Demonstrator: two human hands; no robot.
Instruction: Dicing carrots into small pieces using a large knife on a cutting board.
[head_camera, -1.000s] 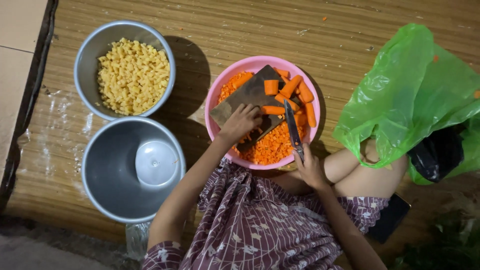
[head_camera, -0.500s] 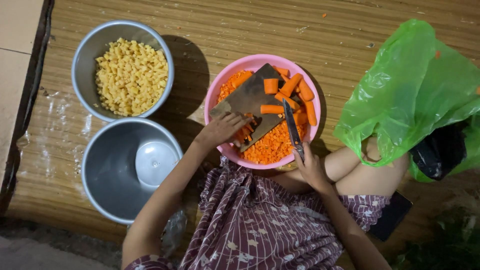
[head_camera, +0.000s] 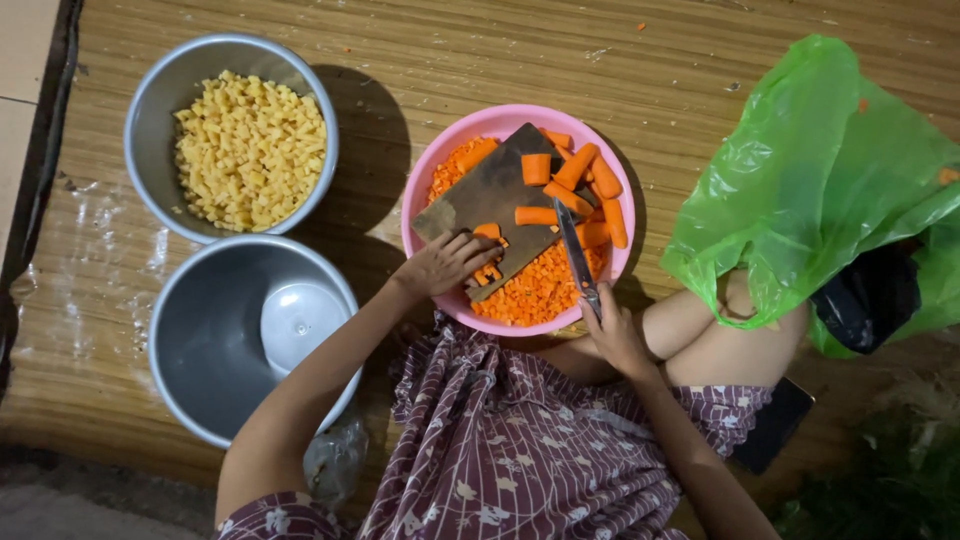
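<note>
Left hand: the left hand (head_camera: 447, 265) lies palm down on the near corner of the wooden cutting board (head_camera: 490, 200), fingers spread loosely over a few small carrot bits (head_camera: 488, 232); it rests on them rather than clamping anything.
Right hand: the right hand (head_camera: 612, 335) is closed round the handle of a knife (head_camera: 575, 250) at the near rim of the pink bowl (head_camera: 425, 175), blade pointing away from the person across the board's right edge.
Cutting board: dark, worn, set tilted on top of the pink bowl, bridging it from the far side to the near side.
Carrot sticks: several long orange pieces (head_camera: 578, 165) lie on the board's far right part and spill toward the bowl's right rim, just beyond the knife tip.
Diced carrot: a heap of small orange cubes (head_camera: 540, 290) fills the bowl below the board, between the two hands.
Floor mat: a woven, ribbed mat (head_camera: 450, 50) carries everything.
Left side: a metal bowl of yellow diced pieces (head_camera: 250, 150) stands toward the far left corner; just nearer, touching or nearly so, a second metal bowl (head_camera: 200, 340) holds only a small white lid-like dish (head_camera: 300, 325). The left forearm passes beside this bowl's rim.
Right side: a crumpled green plastic bag (head_camera: 810, 180) lies over the person's bent knee (head_camera: 720, 335), close to the pink bowl's right rim, with a dark object (head_camera: 870, 295) tucked under it.
Near edge: patterned purple clothing (head_camera: 520, 450) covers the lap.
</note>
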